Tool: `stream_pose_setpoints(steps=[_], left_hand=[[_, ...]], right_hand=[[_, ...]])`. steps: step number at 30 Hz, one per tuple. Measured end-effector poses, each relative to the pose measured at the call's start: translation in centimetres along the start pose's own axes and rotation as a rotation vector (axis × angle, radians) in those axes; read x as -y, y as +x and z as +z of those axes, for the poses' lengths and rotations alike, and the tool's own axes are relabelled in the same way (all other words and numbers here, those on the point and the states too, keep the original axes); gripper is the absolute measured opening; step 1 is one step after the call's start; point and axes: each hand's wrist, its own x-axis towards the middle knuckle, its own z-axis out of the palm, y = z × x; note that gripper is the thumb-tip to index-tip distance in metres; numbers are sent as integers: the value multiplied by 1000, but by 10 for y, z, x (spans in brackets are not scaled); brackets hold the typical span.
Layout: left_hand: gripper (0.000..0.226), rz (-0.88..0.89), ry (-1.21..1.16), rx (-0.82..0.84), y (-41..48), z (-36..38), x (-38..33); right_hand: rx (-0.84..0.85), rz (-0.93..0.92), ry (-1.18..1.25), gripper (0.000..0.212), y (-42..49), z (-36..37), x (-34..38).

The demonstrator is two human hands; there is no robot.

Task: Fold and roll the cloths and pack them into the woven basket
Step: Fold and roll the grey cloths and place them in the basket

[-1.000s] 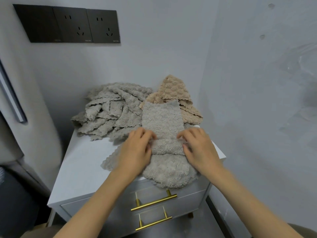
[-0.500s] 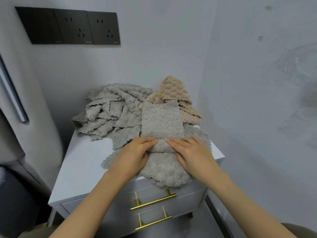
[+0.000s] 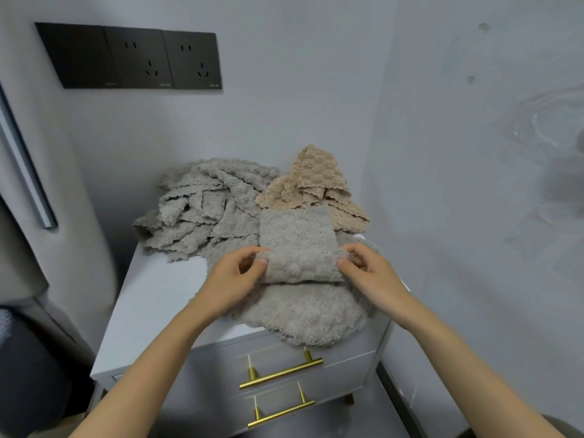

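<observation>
Item: grey cloth [image 3: 297, 245], half-rolled toward the front right of the cabinet top [image 3: 151, 311], roll axis running left-right, our left hand [image 3: 234, 279] and right hand [image 3: 371, 275] each pinching one end, seemingly equally near, unrolled strip lying beyond.

I'm standing in a corner of a home, probably a bedroom: a white nightstand [image 3: 151, 311] with brass drawer handles [image 3: 281, 373] at lower centre, black wall sockets [image 3: 164, 58] at upper left, plain grey walls [image 3: 442, 153], household cloths [image 3: 202, 210] heaped at centre
</observation>
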Motion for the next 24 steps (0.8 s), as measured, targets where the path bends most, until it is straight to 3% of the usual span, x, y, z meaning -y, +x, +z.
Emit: stream_pose_setpoints(steps=[4,10,13,16,19,24], left_hand=[[13,-99,68,-11,-4,3,4],[12,-159,325,-121,-5,6,4],[18,-78,542,-179,-7,7,2],[11,158,599,-180,-8,10,-2],[16,385,630,-151,-10,16,-5],[29,540,695,-79,-16,17,-7]], right_hand=[[83,149,-33,14,-4,-2,-5],[-63,166,-143,14,-3,9,-6],[-142,46,-275,14,-3,13,-5],[-226,-188,-396,27,-5,18,-5],[-164,-419,-468,34,-10,28,-4],[-74,-599,-618,42,-13,31,-6]])
